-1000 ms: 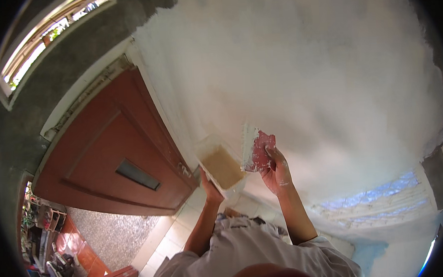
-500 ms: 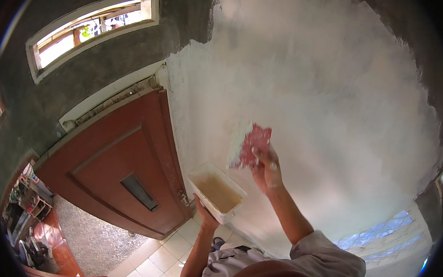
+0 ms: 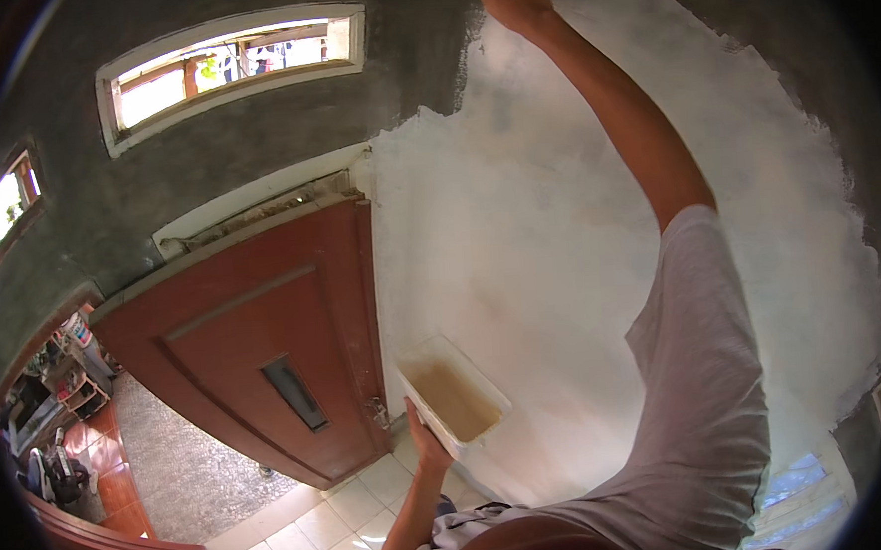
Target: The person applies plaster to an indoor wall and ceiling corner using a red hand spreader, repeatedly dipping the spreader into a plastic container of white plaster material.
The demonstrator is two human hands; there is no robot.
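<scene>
My right hand (image 3: 514,0) is raised to the top edge of the view, at the unpainted dark grey part of the wall, its fingers closed on the putty knife, which is mostly hidden or out of view. My left hand (image 3: 427,437) grips the side of a white rectangular plastic tub (image 3: 484,397) holding beige, paste-like stuff. The tub is held low, near the edge of the brown door, in front of the white-coated wall (image 3: 539,250).
A brown door (image 3: 225,346) stands at left, below a narrow framed window (image 3: 353,36). Past a doorway lie a speckled floor (image 3: 181,458) and cluttered shelving (image 3: 83,383). Pale tiles (image 3: 295,532) are underfoot. Another window (image 3: 790,481), with bluish panes, sits low at right.
My right arm has swung far up to the top of the wall with the putty knife, which was fully visible before. The view has shifted, showing more dark upper wall.
</scene>
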